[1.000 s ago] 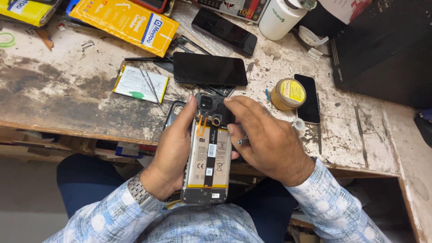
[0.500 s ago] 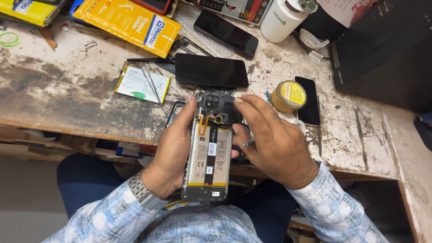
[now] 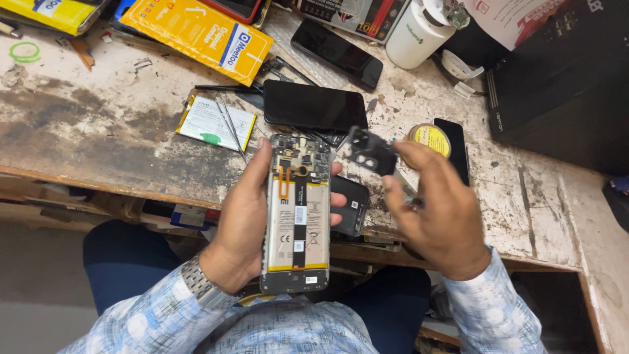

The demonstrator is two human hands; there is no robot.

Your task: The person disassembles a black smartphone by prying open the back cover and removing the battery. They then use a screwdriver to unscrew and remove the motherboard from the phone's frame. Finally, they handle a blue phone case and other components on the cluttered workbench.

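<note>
Lifting a cover plate: the right hand [image 3: 440,216] carries a small black shield with camera holes [image 3: 371,152] up and away from the upper end of the opened phone [image 3: 296,213].
Left hand: the left hand [image 3: 244,219] is wrapped around the phone from behind, thumb along the left edge and fingertips showing at the right edge, gripping it firmly.
Right hand: pinched narrow on the black shield, thumb and forefinger at its lower right corner; the remaining fingers curl loosely below.
Opened phone: held back-up above the person's lap, at the near edge of the workbench [image 3: 98,144], with its battery [image 3: 298,229] and circuit board [image 3: 298,157] exposed.
Shield position: clear of the phone, up and to the right of it, above the round yellow tin [image 3: 429,139].
Holding well: judged from the grip, the phone should stay level and supported along both long edges, so that nothing loose slides off the board.
Carrying well: an edge pinch suits the shield; pressing on its face would risk bending so thin a part.
Hazard: the orange flex strip [image 3: 283,182] lies bare on the board; fingers are best kept off it.
Bench surroundings: a dark phone lying face-down [image 3: 314,106], a white battery pack with tweezers across it [image 3: 216,122], a yellow packet [image 3: 196,34] and a white bottle [image 3: 419,29] lie beyond.
Beneath the phone: a small black piece [image 3: 348,204] rests at the bench edge, just beside the left fingertips.
</note>
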